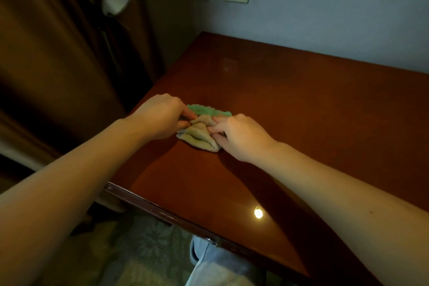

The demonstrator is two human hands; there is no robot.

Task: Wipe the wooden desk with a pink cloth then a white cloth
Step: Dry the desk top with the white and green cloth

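Gathering, by the look of it, rather than wiping yet: a pale beige terry cloth (199, 139) bunched into soft ridges near the left edge of the glossy reddish-brown wooden worktop (301, 123). Pinched at its left end by the left grip (160, 116), thumb and fingertips curled into the folds. Pinched at its right end by the right grip (239, 137), fingers likewise curled and nipping the pile. Just beyond, touching the far side of the bundle, a fuzzy green strip (209, 110) (a second cloth or a coloured border, impossible to say). Hard to call the bundle pink or white under this dim, warm light; judged more likely the white one, though not with confidence.

To do the step well:
- Fold into a flat pad instead of a lump, for broad contact with the lacquer.
- Press with flattened fingers, not with pinched tips.
- Sweep in long overlapping passes from the pale far wall (325, 18) towards the near edge, without trailing the pad over the left edge.
- Turn to a fresh face once soiled.

Textures: looped, absorbent pile, limp and easily creased. Beneath it hard, mirror-smooth varnish, bright with a lamp's glare (258, 213) near the front, and likely to show streaks and fingermarks.
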